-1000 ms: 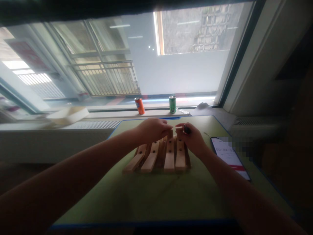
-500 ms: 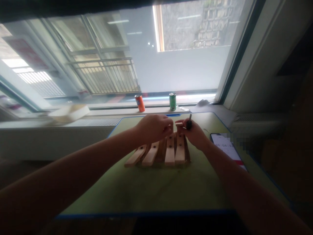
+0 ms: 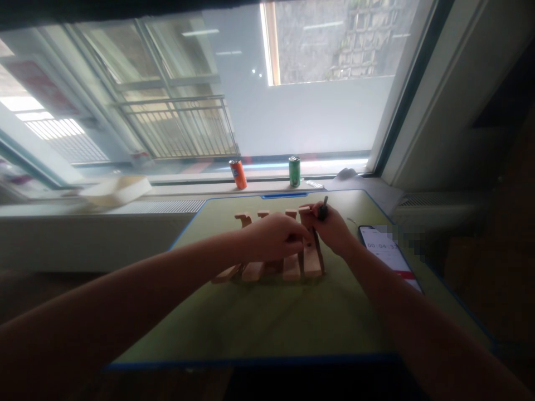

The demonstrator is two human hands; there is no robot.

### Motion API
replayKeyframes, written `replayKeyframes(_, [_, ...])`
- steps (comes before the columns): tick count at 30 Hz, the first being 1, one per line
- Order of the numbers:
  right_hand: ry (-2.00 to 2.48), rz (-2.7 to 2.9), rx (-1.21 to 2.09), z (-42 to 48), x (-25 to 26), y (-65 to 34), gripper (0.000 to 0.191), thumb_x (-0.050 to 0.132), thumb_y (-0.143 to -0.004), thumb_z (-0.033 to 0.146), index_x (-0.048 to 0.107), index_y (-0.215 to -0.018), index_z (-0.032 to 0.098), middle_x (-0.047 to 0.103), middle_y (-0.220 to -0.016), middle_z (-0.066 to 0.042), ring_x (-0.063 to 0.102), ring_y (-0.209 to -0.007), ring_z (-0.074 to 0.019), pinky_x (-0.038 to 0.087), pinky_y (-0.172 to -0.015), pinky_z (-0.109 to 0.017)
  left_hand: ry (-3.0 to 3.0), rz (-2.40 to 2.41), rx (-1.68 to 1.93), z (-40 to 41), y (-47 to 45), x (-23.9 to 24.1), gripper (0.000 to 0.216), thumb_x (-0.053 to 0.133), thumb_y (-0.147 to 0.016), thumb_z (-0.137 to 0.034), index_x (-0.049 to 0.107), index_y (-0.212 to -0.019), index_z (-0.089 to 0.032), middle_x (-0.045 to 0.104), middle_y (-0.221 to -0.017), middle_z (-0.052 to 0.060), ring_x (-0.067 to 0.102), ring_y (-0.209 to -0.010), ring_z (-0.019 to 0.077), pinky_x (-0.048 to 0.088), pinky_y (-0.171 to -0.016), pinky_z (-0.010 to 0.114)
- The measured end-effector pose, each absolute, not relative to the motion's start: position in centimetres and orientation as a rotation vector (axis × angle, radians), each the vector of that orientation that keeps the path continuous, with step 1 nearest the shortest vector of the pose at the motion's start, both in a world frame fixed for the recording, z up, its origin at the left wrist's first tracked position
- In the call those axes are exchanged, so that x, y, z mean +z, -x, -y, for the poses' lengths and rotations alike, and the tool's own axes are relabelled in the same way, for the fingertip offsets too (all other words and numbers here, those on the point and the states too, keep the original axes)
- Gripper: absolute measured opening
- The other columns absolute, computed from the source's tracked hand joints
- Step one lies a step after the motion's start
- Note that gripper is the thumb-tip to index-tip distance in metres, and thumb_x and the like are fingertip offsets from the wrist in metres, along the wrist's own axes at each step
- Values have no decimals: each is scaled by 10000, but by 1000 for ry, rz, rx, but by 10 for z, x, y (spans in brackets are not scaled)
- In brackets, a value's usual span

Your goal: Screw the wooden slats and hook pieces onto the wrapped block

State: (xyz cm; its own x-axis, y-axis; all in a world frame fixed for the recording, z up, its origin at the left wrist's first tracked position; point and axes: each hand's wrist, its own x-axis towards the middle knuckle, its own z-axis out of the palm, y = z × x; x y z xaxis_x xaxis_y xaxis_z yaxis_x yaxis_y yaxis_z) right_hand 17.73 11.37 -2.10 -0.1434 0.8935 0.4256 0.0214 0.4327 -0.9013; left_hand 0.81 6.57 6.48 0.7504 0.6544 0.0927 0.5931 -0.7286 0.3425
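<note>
Pale wooden slats (image 3: pixel 312 262) with dark screw heads lie side by side on a darker wooden base in the middle of the table. My left hand (image 3: pixel 278 236) reaches across them from the left. Its fingers are pinched at a screw on the rightmost slat; anything between the fingertips is too small to make out. My right hand (image 3: pixel 332 225) is closed around a small screwdriver (image 3: pixel 322 211), black with a thin shaft pointing up. Its fingertips also rest at the far end of the rightmost slat. My left hand and forearm hide the middle of the other slats.
The light green table (image 3: pixel 251 328) has a blue edge. A phone (image 3: pixel 382 248) showing a timer lies to the right. On the windowsill stand an orange can (image 3: pixel 238 174), a green can (image 3: pixel 295 171) and a shallow pale box (image 3: pixel 119 190) at left.
My left hand has come down and nearer, from the far ends of the slats to the screw on the rightmost one. My right hand stays in place with the screwdriver.
</note>
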Motion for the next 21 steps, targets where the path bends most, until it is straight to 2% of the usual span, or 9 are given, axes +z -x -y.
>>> replayKeyframes(2, [830,1506,959,-114,-22,-177,93,603,-732,249,524,-771,220,668,-961,-26,616,-855,-166,477,-791,-325,-2660,-1056,419,-66,-10,64,218,533,-762,-217,686,-915,-193,646,-702,-15,538,-578,81,384,-544,186])
replayKeyframes(5, [798,1500,961,-114,-23,-177,93,607,-728,243,526,-768,221,669,-961,-28,616,-859,-173,477,-792,-332,-2690,-1130,505,-68,-14,63,146,564,-755,-240,682,-804,-171,636,-682,-8,533,-592,89,382,-554,193])
replayKeyframes(7, [796,1500,957,-114,-24,-177,87,604,-731,243,527,-764,220,669,-959,-32,614,-862,-175,475,-794,-335,-2687,-1091,465,-72,-16,62,133,584,-755,-250,690,-786,-177,647,-696,-7,548,-615,95,392,-578,196])
replayKeyframes(12, [839,1514,955,-113,-24,-178,83,590,-741,254,524,-779,220,663,-910,-26,606,-824,-164,475,-793,-328,-2636,-933,317,-85,-18,60,164,600,-759,-231,714,-876,-218,683,-780,-11,595,-695,105,421,-655,200])
replayKeyframes(21, [862,1538,885,-118,-29,-182,71,579,-736,247,520,-768,223,643,-816,-12,588,-754,-158,473,-768,-324,-2654,-811,181,-93,-16,69,170,581,-780,-226,720,-877,-241,701,-811,-11,609,-707,107,429,-681,199])
